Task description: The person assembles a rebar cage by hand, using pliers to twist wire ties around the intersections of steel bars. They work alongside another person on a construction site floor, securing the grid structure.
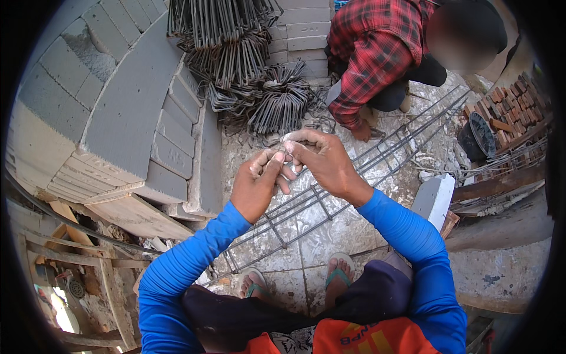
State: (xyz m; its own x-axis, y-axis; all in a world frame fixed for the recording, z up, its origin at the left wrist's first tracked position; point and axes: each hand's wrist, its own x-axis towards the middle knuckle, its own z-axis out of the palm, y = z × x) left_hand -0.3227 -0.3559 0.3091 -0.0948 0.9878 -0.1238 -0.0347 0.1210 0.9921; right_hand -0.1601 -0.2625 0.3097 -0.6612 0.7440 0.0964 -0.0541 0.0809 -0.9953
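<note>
My left hand and my right hand meet in front of me, fingertips pinched together. Whatever they hold between them is too small to make out. Below my hands a long rebar cage of thin bars and square ties lies slantwise on the floor, from lower left to upper right. Just beyond my fingers are bundles of bent steel stirrups, stacked in a tall heap. A co-worker in a red checked shirt crouches at the far right, one hand down at the cage's far part.
Grey lightweight blocks are piled high on the left. At the right are a black bucket, stacked red bricks, a loose pale block and timber. My feet in sandals stand on dusty tiles beside the cage.
</note>
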